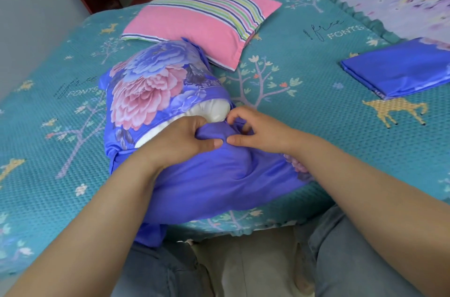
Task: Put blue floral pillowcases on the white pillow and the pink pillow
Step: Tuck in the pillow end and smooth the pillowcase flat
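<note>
Clearly the first casing is near its end: at frame centre the white pillow still peeks from the blue floral pillowcase, so the opening needs drawing shut. Pink pillow, upper centre, waits bare; the spare folded pillowcase lies right. Left hand and right hand, fingers curled, both pinch the opening's edge.
</note>
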### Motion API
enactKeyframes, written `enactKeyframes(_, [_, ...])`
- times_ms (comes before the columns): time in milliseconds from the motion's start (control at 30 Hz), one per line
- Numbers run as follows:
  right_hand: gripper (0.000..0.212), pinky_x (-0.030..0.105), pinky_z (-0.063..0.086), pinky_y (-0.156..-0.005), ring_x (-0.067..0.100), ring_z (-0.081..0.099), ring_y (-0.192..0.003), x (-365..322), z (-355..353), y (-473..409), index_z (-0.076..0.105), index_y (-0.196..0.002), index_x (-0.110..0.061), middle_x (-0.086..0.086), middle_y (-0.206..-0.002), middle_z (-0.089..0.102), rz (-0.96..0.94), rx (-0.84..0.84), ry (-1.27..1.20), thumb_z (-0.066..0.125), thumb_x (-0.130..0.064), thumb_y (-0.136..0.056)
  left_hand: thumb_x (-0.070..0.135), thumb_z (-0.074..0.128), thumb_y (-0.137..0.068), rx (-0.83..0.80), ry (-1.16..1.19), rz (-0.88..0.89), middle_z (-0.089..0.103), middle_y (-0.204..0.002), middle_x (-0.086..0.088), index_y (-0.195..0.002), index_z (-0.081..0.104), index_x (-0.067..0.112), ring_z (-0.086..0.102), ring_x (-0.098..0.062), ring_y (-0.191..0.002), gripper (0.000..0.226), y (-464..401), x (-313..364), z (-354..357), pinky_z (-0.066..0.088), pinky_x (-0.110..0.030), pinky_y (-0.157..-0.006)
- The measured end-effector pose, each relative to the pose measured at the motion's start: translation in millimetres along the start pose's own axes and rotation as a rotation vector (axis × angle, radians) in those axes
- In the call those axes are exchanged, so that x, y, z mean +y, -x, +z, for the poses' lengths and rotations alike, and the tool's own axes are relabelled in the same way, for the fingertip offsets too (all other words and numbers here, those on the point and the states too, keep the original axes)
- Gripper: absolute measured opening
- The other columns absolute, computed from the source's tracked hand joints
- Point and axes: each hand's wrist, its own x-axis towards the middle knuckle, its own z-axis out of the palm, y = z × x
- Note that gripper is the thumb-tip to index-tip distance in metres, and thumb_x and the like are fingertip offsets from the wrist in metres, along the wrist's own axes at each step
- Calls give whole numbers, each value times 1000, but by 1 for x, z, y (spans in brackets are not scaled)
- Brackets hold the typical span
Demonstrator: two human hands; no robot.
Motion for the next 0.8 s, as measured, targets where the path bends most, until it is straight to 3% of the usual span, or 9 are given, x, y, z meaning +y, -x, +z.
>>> enactKeyframes(100, [50,11,41,-78,-10,48,-79,-8,5,-2,49,-120,-21,-11,-114,44,-58,-4,21,73,-33,-79,23,63,-89,-49,17,14,47,-62,4,-74,55,9,39,-6,-53,22,2,-9,-13,34,-26,-56])
enactKeyframes(233, [58,15,36,-66,-3,43,-60,-20,0,-7,46,-124,-21,-5,-82,49,58,-148,-32,77,-32,-75,22,60,-90,114,-39,56,46,-64,3,-73,52,10,38,-10,-56,22,0,-13,-18,32,-28,-55])
enactKeyframes(267, [63,13,35,-65,-5,43,-60,-21,0,-8,43,-126,-23,-3,-84,48,75,-170,-25,78,-32,-74,23,60,-90,137,-62,64,47,-65,2,-74,53,8,39,-11,-57,23,0,-13,-18,32,-29,-56])
enactKeyframes(367, [75,5,33,-76,-21,42,-77,-25,2,-8,39,-131,-29,-7,-114,36,66,-131,22,81,-36,-69,25,61,-89,152,-60,78,48,-65,2,-73,53,9,40,-12,-58,24,1,-16,-17,33,-29,-57])
enactKeyframes(433, [68,15,35,-90,-7,41,-95,-27,6,-10,47,-118,-27,-9,-117,29,57,-112,156,82,-45,-62,23,62,-88,135,-71,81,49,-66,2,-74,54,9,41,-12,-59,21,2,-18,-15,34,-29,-58])
enactKeyframes(567, [50,28,44,-81,16,51,-91,-33,7,-16,58,-83,-15,-6,-101,46,65,-217,414,78,-55,-62,26,58,-91,-160,-69,59,46,-65,10,-73,50,23,39,-2,-55,20,4,-20,-7,33,-21,-56])
enactKeyframes(633, [48,30,44,-72,24,55,-83,-34,0,-13,62,-90,-8,3,-89,59,133,-393,439,78,-47,-68,29,55,-93,-351,-82,69,43,-68,10,-75,49,23,38,0,-56,20,5,-19,-1,32,-17,-56])
enactKeyframes(700, [49,31,43,-74,26,57,-89,-35,-5,-8,60,-105,-8,7,-98,62,209,-557,535,80,-36,-71,30,59,-91,-455,-91,109,43,-68,12,-75,49,26,38,0,-57,19,4,-19,7,32,-15,-56])
enactKeyframes(800, [42,30,45,-72,26,59,-94,-36,-1,-3,60,-111,-18,5,-108,63,274,-587,763,77,-26,-74,33,68,-84,-523,-10,124,60,-81,16,-90,59,31,51,5,-71,11,0,-17,14,41,-13,-67])
